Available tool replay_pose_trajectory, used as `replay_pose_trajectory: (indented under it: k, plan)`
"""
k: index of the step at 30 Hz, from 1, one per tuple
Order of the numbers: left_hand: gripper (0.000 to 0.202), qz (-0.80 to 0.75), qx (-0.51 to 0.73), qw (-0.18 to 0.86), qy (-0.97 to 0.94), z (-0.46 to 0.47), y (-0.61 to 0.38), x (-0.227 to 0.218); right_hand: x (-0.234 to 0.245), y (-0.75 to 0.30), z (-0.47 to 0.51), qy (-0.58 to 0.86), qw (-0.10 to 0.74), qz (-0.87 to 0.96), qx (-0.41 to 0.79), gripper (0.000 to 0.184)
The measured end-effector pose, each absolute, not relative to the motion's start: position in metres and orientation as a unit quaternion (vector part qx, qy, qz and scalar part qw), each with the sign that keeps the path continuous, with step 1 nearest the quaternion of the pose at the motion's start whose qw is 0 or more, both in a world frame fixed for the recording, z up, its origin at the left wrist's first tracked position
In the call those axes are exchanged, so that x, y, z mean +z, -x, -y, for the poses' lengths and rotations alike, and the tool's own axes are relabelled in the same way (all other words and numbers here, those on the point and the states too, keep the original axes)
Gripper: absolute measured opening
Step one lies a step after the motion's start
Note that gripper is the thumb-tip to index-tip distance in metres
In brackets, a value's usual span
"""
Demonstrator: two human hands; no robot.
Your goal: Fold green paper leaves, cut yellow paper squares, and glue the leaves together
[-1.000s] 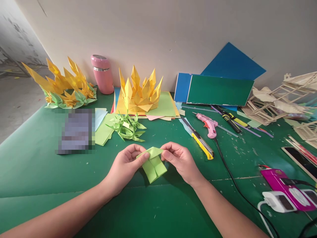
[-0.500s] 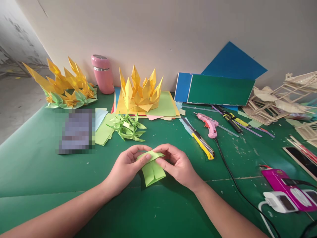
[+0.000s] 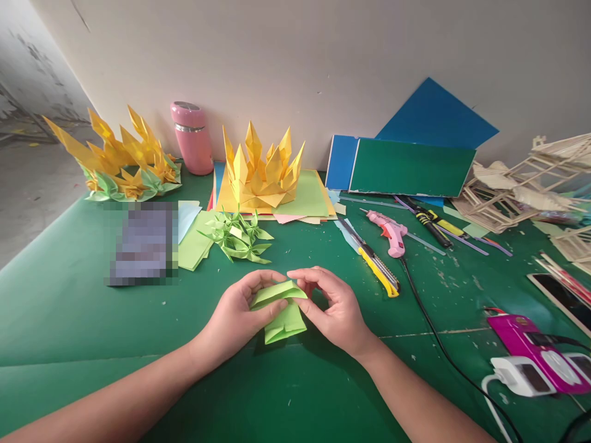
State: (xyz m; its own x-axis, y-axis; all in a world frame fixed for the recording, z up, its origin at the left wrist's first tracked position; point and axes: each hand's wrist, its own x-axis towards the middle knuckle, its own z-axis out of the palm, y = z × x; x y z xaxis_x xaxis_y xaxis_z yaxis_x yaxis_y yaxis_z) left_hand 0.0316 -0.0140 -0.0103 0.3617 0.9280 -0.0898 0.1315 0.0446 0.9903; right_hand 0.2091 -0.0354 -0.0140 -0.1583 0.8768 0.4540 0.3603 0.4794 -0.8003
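A light green sheet of paper (image 3: 286, 327), folded with a flap raised across its top, is held just above the green table. My left hand (image 3: 244, 304) grips its left side, thumb across the front and fingers behind. My right hand (image 3: 330, 307) is at the right end of the flap; its thumb touches the paper there and its index finger curves over the top edge. Beyond my hands lies a cluster of green folded paper pieces (image 3: 237, 237), with flat green paper strips (image 3: 194, 243) to its left.
Yellow paper crowns stand behind, one (image 3: 263, 172) on stacked paper and one (image 3: 129, 160) at left, near a pink flask (image 3: 191, 138). A yellow utility knife (image 3: 378, 271) and pink glue gun (image 3: 388, 234) with trailing cord lie right. A magenta power bank (image 3: 530, 344) and stick models (image 3: 508, 191) are farther right.
The top flap of the green paper has lifted and opened wider. My right thumb has slid from the paper's front toward its right edge. My left hand keeps its hold.
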Motion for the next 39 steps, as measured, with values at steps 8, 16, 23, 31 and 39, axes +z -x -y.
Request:
replay_pose_trajectory:
  k: [8, 16, 23, 31, 39]
  plan:
    - [0.026, -0.447, 0.334, 0.571, -0.603, 0.0134, -0.0327, -0.0072, -0.0117, -0.2097, 0.0333, 0.42, 0.489, 0.722, 0.253, 0.017]
    - [0.029, -0.462, 0.348, 0.584, -0.57, 0.0139, -0.0334, -0.0063, -0.0132, -0.2109, 0.0332, 0.416, 0.506, 0.716, 0.242, 0.023]
    - [0.027, -0.475, 0.379, 0.573, -0.55, 0.0153, -0.034, -0.0053, -0.0121, -0.2106, 0.035, 0.447, 0.504, 0.568, 0.473, 0.022]
    - [0.023, -0.464, 0.375, 0.575, -0.56, 0.0158, -0.0349, -0.0056, -0.0125, -0.207, 0.0369, 0.431, 0.469, 0.606, 0.477, 0.023]
    - [0.019, -0.437, 0.364, 0.581, -0.583, 0.0168, -0.0338, -0.0051, -0.0123, -0.2072, 0.0351, 0.439, 0.495, 0.62, 0.423, 0.004]
